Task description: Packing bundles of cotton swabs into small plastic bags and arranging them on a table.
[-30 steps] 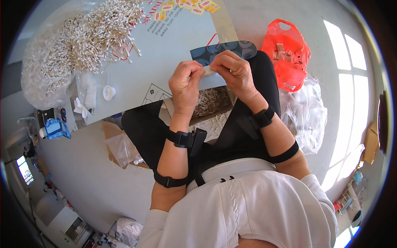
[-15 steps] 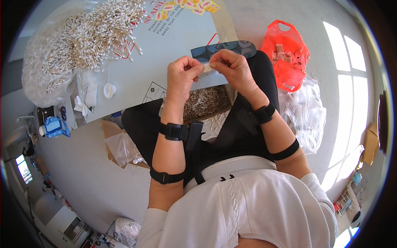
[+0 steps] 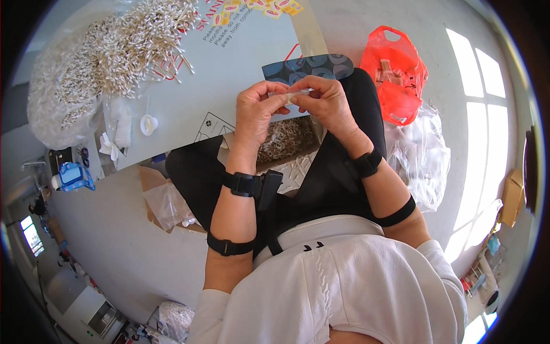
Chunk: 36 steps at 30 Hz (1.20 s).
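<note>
My left hand (image 3: 259,112) and my right hand (image 3: 325,103) meet above my lap, both pinching a small clear packet (image 3: 293,94) with white sticks inside. Below the hands a cardboard box (image 3: 286,140) filled with small pale pieces rests on my knees. A dark blue patterned sheet (image 3: 309,66) lies on the table edge just beyond my hands. Both wrists wear black bands.
A big heap of white cotton swabs (image 3: 109,51) covers the table's (image 3: 240,57) far left. An orange plastic bag (image 3: 395,74) and clear plastic bags (image 3: 424,155) sit on the floor to my right. Another clear bag (image 3: 166,203) lies by my left knee.
My hands have stayed together on the small packet, shifting slightly lower and closer to me; the fingers have reworked their hold.
</note>
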Tool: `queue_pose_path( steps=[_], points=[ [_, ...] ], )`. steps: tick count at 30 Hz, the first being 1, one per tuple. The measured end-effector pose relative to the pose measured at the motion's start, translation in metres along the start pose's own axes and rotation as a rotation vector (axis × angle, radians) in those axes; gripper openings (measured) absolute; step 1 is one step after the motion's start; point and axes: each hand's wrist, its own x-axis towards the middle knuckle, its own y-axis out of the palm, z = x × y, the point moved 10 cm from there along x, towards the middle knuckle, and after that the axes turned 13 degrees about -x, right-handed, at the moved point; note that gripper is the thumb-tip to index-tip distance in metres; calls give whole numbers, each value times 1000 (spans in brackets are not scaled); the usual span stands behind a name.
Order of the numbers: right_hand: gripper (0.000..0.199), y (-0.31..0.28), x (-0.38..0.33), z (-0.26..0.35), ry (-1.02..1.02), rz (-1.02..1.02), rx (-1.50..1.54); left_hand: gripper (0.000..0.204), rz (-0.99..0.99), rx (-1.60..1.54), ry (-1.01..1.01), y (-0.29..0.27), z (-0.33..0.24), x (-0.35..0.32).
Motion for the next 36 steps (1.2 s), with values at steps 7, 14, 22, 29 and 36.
queue_pose_path(
  steps=[7, 14, 22, 29, 36],
  points=[
    [9, -5, -5, -6, -7, -23, 30, 12, 84, 116, 105, 3, 2, -4],
    [14, -6, -11, -3, -87, -22, 166, 16, 58, -59, 219, 4, -11, -18],
    [16, -2, -24, 11, -112, 11, 209, 10, 31, 25, 301, 6, -29, -36],
    [13, 1, -44, 43, -180, 2, 207, 5, 61, 68, 428, 17, -57, -67],
    [9, 5, -66, 63, -196, -10, 113, 2, 22, 124, 428, 18, -68, -92]
  ],
)
